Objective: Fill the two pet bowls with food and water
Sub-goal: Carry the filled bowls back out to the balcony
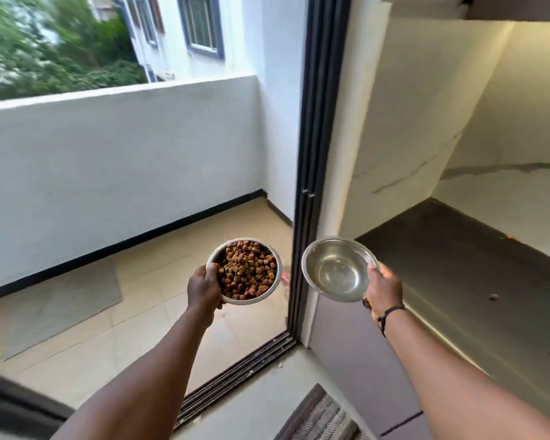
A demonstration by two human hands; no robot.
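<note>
Presently, head view, one entry per item:
- left hand: grip closed on the rim of the food bowl, steel, heaped with brown kibble, held in the air over the balcony floor
- right hand: grip closed on the rim of the water bowl, steel, tilted, holding what looks like shallow clear water, held beside the dark counter
- stray kibble piece on the counter
- risk: water may slop out through the tilt; kibble may spill over the rim at the door track
</note>
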